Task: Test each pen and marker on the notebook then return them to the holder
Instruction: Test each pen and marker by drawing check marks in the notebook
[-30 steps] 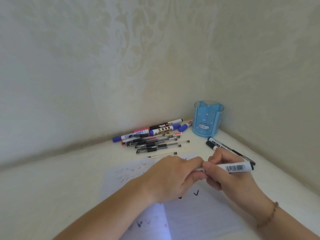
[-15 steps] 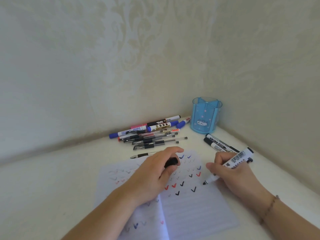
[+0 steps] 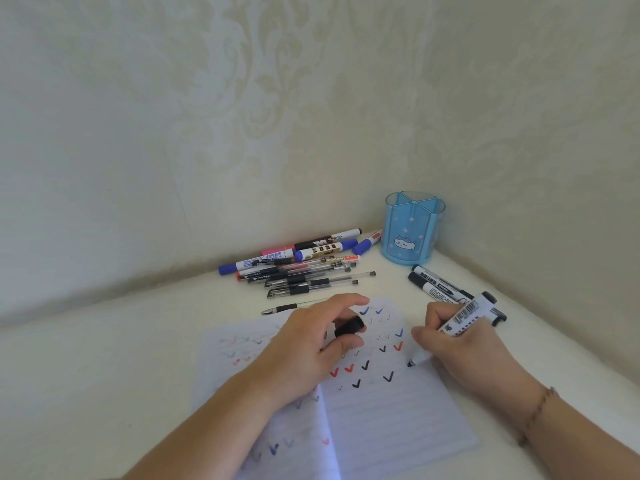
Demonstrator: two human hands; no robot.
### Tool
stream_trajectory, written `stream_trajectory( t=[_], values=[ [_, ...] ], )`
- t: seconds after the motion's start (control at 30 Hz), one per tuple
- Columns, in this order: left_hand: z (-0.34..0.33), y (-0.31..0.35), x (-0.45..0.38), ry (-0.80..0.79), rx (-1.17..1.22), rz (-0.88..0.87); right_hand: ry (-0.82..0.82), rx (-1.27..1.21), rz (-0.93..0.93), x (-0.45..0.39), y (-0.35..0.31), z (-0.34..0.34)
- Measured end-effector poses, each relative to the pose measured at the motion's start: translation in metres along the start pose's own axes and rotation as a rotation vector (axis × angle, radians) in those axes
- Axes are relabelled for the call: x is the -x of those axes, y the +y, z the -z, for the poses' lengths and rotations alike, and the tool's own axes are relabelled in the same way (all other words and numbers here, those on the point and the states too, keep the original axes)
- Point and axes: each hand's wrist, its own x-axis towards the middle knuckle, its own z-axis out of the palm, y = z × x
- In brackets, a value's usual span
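While the marker [image 3: 457,323] was gripped by the right hand [image 3: 460,344], tip on the notebook [image 3: 398,417], its cap [image 3: 349,327] was pinched by the left hand [image 3: 311,348]; recapping was judged next, the holder [image 3: 414,233] at one o'clock.

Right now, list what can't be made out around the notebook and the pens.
- Head view: the left hand covers part of the notebook.
- Print on the marker in the right hand: too small.
- Pens deep in the pile: overlapped.
- Holder floor: out of sight.
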Motion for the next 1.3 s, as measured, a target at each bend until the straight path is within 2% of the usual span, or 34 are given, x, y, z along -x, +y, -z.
stream_trajectory(
  t=[0.13,0.23,0.33,0.5,0.63,0.77,1.03,1.13,1.23,1.3],
  values=[
    [-0.001,-0.003,-0.001,0.013,0.009,0.038,0.034,-0.224,0.007,0.0,-0.002,0.003],
    [-0.001,-0.005,-0.001,0.046,0.024,0.021,-0.061,-0.433,0.056,0.004,-0.009,0.003],
    [-0.001,-0.004,-0.001,0.081,0.006,-0.035,-0.179,-0.426,0.094,0.007,-0.008,0.001],
    [0.0,-0.005,-0.002,0.125,0.019,-0.104,-0.152,-0.423,0.083,0.006,-0.009,0.001],
    [-0.001,-0.004,-0.001,0.125,0.053,-0.132,-0.218,-0.411,0.073,0.005,-0.011,-0.005],
    [0.0,-0.004,-0.001,0.147,0.077,-0.162,-0.161,-0.387,0.068,0.005,-0.015,-0.01],
    [-0.002,-0.001,-0.001,0.189,0.083,-0.199,-0.14,-0.258,0.226,0.01,-0.031,-0.011],
    [0.001,0.004,-0.001,0.1,0.098,-0.113,-0.139,-0.199,0.258,0.011,-0.031,-0.015],
    [0.007,0.004,-0.006,-0.016,0.057,-0.059,-0.135,-0.203,0.191,0.012,-0.031,-0.017],
    [0.016,0.0,-0.01,-0.013,0.052,-0.036,-0.121,-0.227,0.151,0.011,-0.032,-0.014]
  ],
)
